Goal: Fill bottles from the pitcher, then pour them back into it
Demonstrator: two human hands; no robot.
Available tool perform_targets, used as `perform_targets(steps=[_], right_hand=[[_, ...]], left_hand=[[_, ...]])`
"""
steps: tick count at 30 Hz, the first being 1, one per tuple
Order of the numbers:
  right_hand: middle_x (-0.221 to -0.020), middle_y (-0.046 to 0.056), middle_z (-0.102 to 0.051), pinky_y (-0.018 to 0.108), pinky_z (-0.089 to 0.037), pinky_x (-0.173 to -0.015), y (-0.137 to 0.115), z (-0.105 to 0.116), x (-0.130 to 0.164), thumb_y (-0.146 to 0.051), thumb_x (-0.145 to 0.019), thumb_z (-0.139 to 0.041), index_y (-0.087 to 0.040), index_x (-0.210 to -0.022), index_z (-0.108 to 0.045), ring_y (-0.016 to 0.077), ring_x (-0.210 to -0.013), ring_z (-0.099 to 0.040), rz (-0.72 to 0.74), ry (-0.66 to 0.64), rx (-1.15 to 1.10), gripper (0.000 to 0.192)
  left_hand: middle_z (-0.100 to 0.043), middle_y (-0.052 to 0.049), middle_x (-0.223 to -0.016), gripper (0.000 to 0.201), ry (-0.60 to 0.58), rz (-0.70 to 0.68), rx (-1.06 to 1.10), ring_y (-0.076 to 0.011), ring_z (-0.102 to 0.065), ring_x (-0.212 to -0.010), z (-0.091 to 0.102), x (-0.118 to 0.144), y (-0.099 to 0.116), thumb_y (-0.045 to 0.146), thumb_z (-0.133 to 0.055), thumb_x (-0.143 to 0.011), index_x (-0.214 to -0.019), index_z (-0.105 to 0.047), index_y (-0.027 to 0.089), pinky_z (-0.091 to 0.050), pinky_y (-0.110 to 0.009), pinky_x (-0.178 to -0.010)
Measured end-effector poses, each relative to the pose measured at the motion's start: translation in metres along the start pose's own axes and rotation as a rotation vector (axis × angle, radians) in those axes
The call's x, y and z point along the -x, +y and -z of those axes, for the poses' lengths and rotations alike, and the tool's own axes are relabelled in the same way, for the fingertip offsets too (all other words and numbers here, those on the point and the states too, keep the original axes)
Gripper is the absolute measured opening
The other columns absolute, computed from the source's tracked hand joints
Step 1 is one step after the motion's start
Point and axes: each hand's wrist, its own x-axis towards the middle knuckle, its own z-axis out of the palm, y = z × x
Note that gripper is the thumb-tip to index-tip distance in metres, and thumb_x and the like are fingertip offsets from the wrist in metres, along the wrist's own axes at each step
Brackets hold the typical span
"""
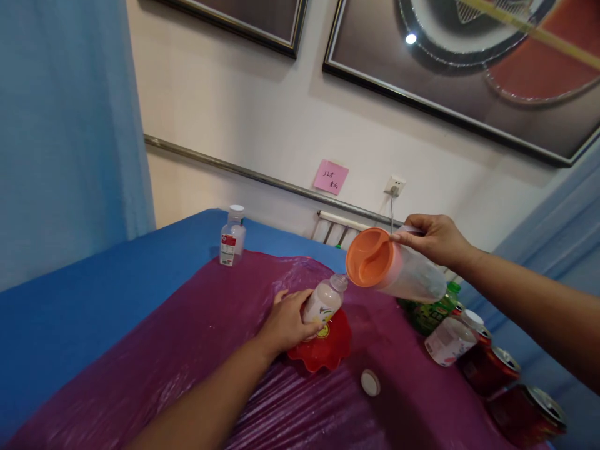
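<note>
Blue curtains [70,125] flank a wall [225,112] with framed pictures [360,44] and a rail [253,174] beyond the far edge of the table [107,306].

Pink paper note [330,177] on wall [225,100], up and left of right hand [434,240]: handwritten "32" plus one character (second line too small to make out). Print on white-capped clear bottle [237,230], beyond left hand [287,320]: unreadable. Likewise milky-looking bottle [323,301] in left hand, green drink bottle [432,310] below right hand.
</note>
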Motion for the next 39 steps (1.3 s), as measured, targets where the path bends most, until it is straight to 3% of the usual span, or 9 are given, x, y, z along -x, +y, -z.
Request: perform_targets(steps=[39], right_hand=[[-0.052,-0.004,-0.036,0.027,-0.027,-0.046,-0.015,0.014,-0.006,-0.082,-0.067,-0.066,-0.022,-0.056,-0.051,0.0115,-0.051,-0.034,0.036,-0.013,0.062,0.063]], left_hand=[[-0.070,-0.007,-0.130,0.063,-0.004,-0.011,0.004,-0.0325,-0.062,-0.121,0.004,0.001,0.004,0.043,-0.081,-0.068,-0.126,-0.060,0.027,-0.027,-0.053,-0.116]])
